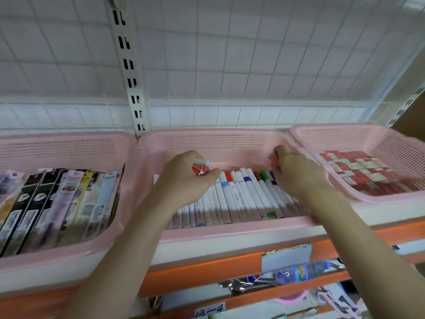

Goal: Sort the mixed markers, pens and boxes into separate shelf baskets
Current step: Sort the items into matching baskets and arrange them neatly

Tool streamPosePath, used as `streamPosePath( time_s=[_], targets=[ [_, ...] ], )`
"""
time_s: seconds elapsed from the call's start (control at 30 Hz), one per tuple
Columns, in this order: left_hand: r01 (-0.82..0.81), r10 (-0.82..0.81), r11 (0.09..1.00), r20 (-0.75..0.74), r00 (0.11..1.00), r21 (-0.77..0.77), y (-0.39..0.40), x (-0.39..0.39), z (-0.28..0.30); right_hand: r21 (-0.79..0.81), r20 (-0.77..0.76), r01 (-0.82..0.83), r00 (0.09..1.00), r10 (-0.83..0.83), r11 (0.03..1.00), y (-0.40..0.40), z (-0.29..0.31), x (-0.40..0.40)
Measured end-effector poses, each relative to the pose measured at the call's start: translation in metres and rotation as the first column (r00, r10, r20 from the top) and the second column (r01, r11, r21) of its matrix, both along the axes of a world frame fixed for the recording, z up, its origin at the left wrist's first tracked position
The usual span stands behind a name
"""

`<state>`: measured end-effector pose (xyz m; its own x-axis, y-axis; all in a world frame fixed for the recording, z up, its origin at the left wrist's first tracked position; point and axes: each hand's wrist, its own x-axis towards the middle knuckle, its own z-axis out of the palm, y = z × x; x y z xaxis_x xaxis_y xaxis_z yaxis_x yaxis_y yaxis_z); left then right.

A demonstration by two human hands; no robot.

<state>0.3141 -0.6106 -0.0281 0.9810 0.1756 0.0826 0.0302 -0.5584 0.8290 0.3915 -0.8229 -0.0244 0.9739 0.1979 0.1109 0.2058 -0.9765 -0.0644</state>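
Three pink baskets sit side by side on the shelf in front of me, and both my hands are inside the middle basket (220,230), above its row of markers (239,194). My left hand (184,178) hangs over the left end of that row, its fingers curled round a small red-and-white box (202,166), with open room between it and the perforated back wall. My right hand (296,171) is crowded into the far right corner, close against the basket's rim; its fingers are curled round something small and reddish (273,157), too blurred for me to name. Between my two hands the marker caps show: red, blue, purple, green and more, lying parallel and tightly packed, too many and too hidden for an exact count. The left basket (69,143) holds long flat packs of pens (57,203) stood on edge, about a dozen showing. The right basket (377,201) is tilted, its near edge overlapping the middle basket's rim, and it carries a dense layer of small red boxes (358,171), more than I can count. Below the orange shelf edge (207,268) lies one plastic bottle (301,271) on its side.
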Motion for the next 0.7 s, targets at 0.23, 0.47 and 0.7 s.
streamPosePath(
  time_s=[0.23, 0.47, 0.7],
  targets=[
    [-0.031, 0.031, 0.999, 0.054, 0.998, -0.013, -0.003, 0.0, 0.007, -0.138, -0.271, -0.289, 0.931, 0.244, 0.947, 0.015, -0.006, 0.015],
    [0.056, -0.055, 0.998, 0.03, 0.998, -0.003, -0.074, 0.035, 0.028, 0.292, 0.029, -0.256, 0.965, 0.259, 0.921, -0.037, 0.016, 0.037],
    [0.146, -0.146, 0.989, 0.005, 0.989, 0.023, -0.202, 0.091, 0.044, 0.529, -0.024, -0.05, 0.997, 0.074, 0.847, -0.164, 0.023, 0.085]
  ],
)
